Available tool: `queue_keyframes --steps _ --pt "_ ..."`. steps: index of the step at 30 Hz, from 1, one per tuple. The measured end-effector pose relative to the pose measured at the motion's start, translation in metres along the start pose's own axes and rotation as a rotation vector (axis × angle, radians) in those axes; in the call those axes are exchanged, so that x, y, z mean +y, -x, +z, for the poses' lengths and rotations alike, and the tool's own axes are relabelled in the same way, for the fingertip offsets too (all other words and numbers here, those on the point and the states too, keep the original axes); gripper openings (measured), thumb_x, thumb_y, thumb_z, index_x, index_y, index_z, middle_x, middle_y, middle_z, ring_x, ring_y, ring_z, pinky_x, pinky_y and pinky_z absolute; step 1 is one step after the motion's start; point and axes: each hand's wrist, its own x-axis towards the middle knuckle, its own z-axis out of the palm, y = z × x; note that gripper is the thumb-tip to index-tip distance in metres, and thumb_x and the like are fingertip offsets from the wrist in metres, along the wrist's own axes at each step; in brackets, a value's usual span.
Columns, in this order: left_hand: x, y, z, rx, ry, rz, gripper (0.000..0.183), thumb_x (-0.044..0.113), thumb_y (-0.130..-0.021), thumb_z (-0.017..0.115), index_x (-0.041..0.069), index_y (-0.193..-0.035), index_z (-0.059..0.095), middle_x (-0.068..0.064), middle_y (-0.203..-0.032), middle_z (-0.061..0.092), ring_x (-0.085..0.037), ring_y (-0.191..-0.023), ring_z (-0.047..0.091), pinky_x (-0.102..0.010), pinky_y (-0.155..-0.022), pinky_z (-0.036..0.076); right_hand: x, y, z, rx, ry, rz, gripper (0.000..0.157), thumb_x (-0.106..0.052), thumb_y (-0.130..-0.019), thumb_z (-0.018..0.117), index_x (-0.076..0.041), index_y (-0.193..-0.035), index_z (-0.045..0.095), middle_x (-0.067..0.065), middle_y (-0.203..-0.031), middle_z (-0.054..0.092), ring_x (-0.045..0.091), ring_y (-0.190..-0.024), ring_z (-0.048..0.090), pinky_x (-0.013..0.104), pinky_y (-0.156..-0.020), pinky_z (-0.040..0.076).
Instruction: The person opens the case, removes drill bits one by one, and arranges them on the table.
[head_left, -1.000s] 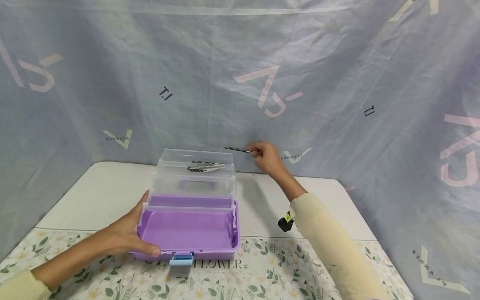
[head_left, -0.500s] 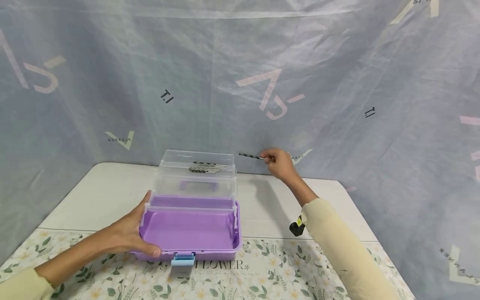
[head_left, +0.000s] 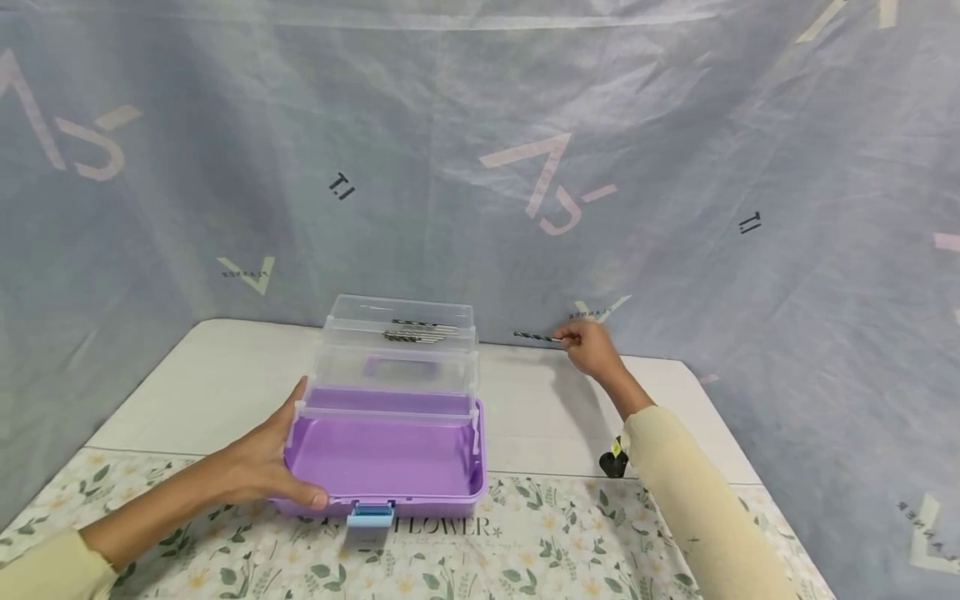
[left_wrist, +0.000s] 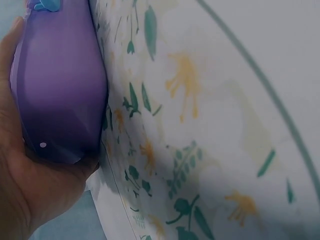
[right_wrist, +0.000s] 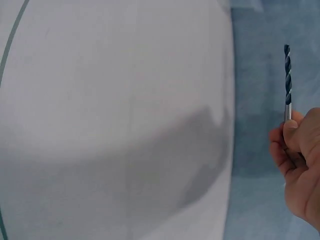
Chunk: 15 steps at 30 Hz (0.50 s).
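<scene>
**Left grip (head_left: 258, 462) steadies a purple box (head_left: 438, 505); right grip (head_left: 592, 346) pinches a drill bit (right_wrist: 288, 80)**

Starting at the left, we see the left grip clasping the box's left end, its thumb lying along the front wall near the blue latch (head_left: 371, 515). If that hold loosened, we judge the box could slide on the floral cloth (head_left: 570, 567) beneath its front.

Next come the clear trays (head_left: 345, 333), raised in tiers over the back of the box. Several loose bits (head_left: 405, 337) lie in an upper tier; we cannot count them surely. A bump to the trays might jolt these and set them rolling.

Farther right, the single bit sticks out from the right grip, its dark fluted end pointing towards the box but apart from it. Thumb and fingers grasp only the silver shank, so a slack pinch could let it swivel or drop. It is held above the white worktop (head_left: 525, 400), near the curtain (head_left: 487, 83); a fall there might send it off the back edge.
</scene>
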Motion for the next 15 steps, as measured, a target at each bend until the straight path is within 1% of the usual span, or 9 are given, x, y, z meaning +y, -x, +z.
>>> queue_keyframes --steps 3,5,11,15 --pt "0.001 0.000 0.000 0.006 -0.023 -0.009 0.178 0.031 -0.065 0.110 0.005 -0.175 -0.028 -0.051 -0.172 0.020 -0.050 -0.136 0.064 -0.085 -0.115 0.043 0.012 0.001 0.004 0.015 0.013 -0.002 0.028 0.004 -0.107 0.058 0.007 -0.121 0.082 0.027 -0.125 0.081 0.036 -0.101 0.074 0.041 -0.083 0.058" --pt "0.002 0.000 0.000 0.006 -0.025 -0.012 0.178 0.031 -0.065 0.110 0.005 -0.175 -0.028 -0.051 -0.172 0.020 -0.050 -0.136 0.064 -0.085 -0.115 0.043 0.018 0.001 0.008 0.019 0.040 -0.016 0.027 0.006 -0.105 0.059 0.006 -0.116 0.084 0.027 -0.123 0.082 0.035 -0.100 0.075 0.040 -0.082 0.058" --pt "0.001 0.000 0.001 -0.003 0.021 -0.005 0.178 0.029 -0.066 0.110 0.008 -0.175 -0.029 -0.048 -0.172 0.025 -0.040 -0.132 0.067 -0.083 -0.115 0.045 0.031 -0.001 0.020 0.004 0.092 -0.008 0.027 0.009 -0.102 0.061 0.004 -0.109 0.086 0.024 -0.117 0.083 0.035 -0.102 0.074 0.042 -0.087 0.058" --pt "0.000 0.000 0.001 -0.011 0.039 0.006 0.177 0.027 -0.067 0.109 0.010 -0.175 -0.030 -0.045 -0.170 0.031 -0.034 -0.129 0.068 -0.078 -0.113 0.050 0.040 -0.005 0.027 -0.006 0.107 0.017 0.026 0.008 -0.100 0.062 0.002 -0.109 0.086 0.023 -0.117 0.083 0.035 -0.103 0.074 0.046 -0.088 0.060"
